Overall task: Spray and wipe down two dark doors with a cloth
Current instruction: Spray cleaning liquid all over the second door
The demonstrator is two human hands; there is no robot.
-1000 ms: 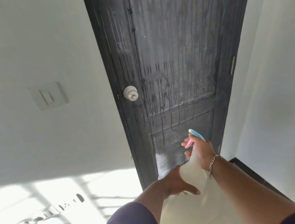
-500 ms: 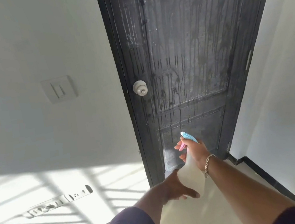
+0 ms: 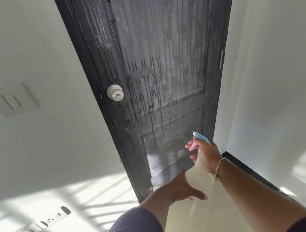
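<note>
A dark panelled door [image 3: 160, 57] fills the middle of the view, streaked with wet drips running down its upper and lower panels. A pale round knob [image 3: 115, 92] sits on its left edge. My right hand [image 3: 205, 152] grips the neck of a translucent white spray bottle [image 3: 200, 175] with a blue head and pink trigger, aimed at the lower panel. My left hand [image 3: 180, 188] supports the bottle's base from the left. No cloth is visible.
White walls flank the door. A light switch [image 3: 13, 100] is on the left wall, and a power strip [image 3: 32, 227] lies low on the sunlit left side. A black skirting board [image 3: 251, 173] runs along the right wall. Pale floor lies below.
The view has shifted, so the door and switch sit further right and lower than before. Both hands stay on the spray bottle, still aimed at the lower panel.
</note>
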